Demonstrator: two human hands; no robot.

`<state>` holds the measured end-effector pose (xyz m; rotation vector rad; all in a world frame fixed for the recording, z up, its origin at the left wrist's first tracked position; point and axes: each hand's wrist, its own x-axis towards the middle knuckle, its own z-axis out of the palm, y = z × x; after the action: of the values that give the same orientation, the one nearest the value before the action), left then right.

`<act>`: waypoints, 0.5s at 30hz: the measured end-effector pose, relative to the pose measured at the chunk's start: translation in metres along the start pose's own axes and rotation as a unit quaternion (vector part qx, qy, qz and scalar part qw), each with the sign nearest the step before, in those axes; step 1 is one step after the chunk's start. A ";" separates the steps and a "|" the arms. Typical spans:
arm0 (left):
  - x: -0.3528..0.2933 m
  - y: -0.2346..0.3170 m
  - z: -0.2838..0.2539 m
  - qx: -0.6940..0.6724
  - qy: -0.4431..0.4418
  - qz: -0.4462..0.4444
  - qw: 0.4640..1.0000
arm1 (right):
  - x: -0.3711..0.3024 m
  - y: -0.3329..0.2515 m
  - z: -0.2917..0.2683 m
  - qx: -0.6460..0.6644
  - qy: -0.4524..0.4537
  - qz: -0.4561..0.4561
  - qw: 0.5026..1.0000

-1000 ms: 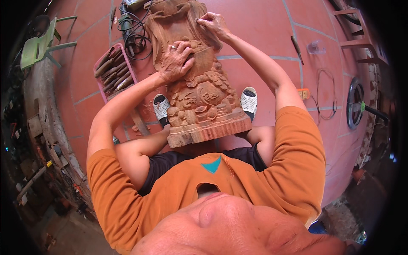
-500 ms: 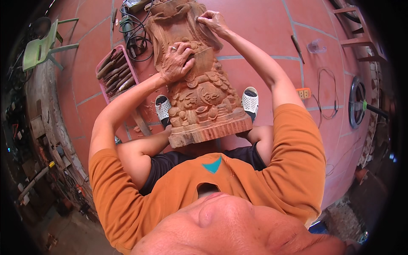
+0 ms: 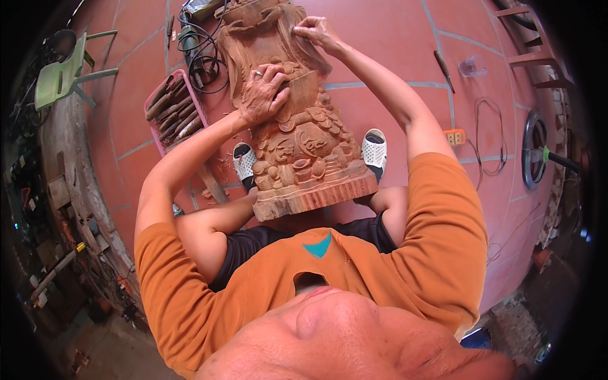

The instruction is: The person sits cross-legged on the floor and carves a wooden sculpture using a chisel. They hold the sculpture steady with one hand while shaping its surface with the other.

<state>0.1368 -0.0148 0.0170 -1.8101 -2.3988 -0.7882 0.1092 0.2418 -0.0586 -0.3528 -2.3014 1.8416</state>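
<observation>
A reddish-brown wood carving (image 3: 315,144) lies lengthwise before me, its striped base toward my body and its far part running to the upper edge. Coins and rounded shapes are cut in relief over its near half. My left hand (image 3: 262,95), with a ring on one finger, rests on the middle of the carving, its bent fingers apart and holding nothing. Farther out, my right hand (image 3: 318,33) is closed in a pinch against the carving's far right side, over the draped folds. Whatever lies between those fingertips is too small to make out.
A pink basket (image 3: 152,132) of wooden-handled tools stands left of the carving, near a corded power tool (image 3: 190,47). On the right lie a slim tool (image 3: 444,71), a clear cup (image 3: 471,67) and an orange socket block (image 3: 454,137). A green chair (image 3: 60,77) stands at the left.
The right hand has shifted very slightly at the carving's far right side, still pinched. My left hand stays in place on the wood.
</observation>
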 end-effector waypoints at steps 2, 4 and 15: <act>-0.003 -0.003 0.001 -0.005 0.000 -0.003 1.000 | -0.005 -0.002 0.002 -0.017 -0.025 -0.003 1.000; 0.000 -0.001 0.000 -0.004 0.000 0.000 1.000 | 0.003 -0.001 0.001 -0.010 0.008 0.013 1.000; 0.000 -0.001 0.002 0.006 0.014 0.012 1.000 | 0.015 -0.003 0.000 -0.016 0.034 0.000 0.999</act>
<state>0.1362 -0.0141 0.0152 -1.8074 -2.3561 -0.7892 0.0951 0.2456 -0.0555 -0.4127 -2.2881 1.7666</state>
